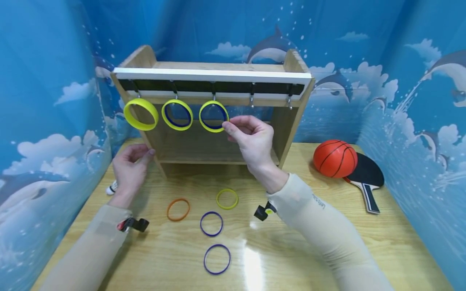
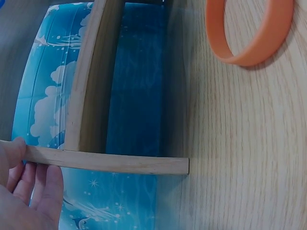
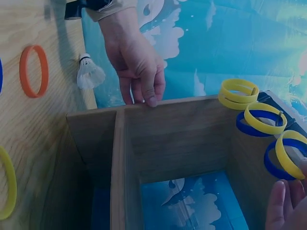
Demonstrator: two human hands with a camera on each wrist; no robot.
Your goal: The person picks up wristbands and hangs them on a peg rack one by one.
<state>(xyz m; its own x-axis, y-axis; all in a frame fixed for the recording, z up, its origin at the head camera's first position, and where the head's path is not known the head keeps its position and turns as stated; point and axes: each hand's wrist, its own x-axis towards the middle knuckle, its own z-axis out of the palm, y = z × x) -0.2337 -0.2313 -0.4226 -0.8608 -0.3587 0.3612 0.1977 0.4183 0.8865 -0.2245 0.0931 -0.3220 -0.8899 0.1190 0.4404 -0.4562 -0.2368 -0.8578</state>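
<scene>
My right hand (image 1: pixel 255 139) pinches the lower right rim of a yellow wristband (image 1: pixel 201 117) on the third hook of a wooden shelf (image 1: pixel 296 121). A blue wristband (image 3: pixel 269 167) hangs on that hook behind the yellow one. On the second hook hang a yellow wristband (image 3: pixel 261 125) and a blue wristband (image 3: pixel 245 128). Two yellow wristbands (image 3: pixel 230 101) share the first hook. With thumb and fingers on either side, my left hand (image 1: pixel 131 165) grips the edge of the shelf's left side panel (image 2: pixel 120 161). Two hooks (image 1: pixel 252 99) at the right carry no bands.
On the table before the shelf lie an orange wristband (image 1: pixel 178 220), a yellow wristband (image 1: pixel 227 208) and two blue wristbands (image 1: pixel 211 235). A shuttlecock (image 1: pixel 112 188) lies by my left wrist. Far right, a small basketball (image 1: pixel 335 158) rests against a table tennis paddle (image 1: pixel 367 171).
</scene>
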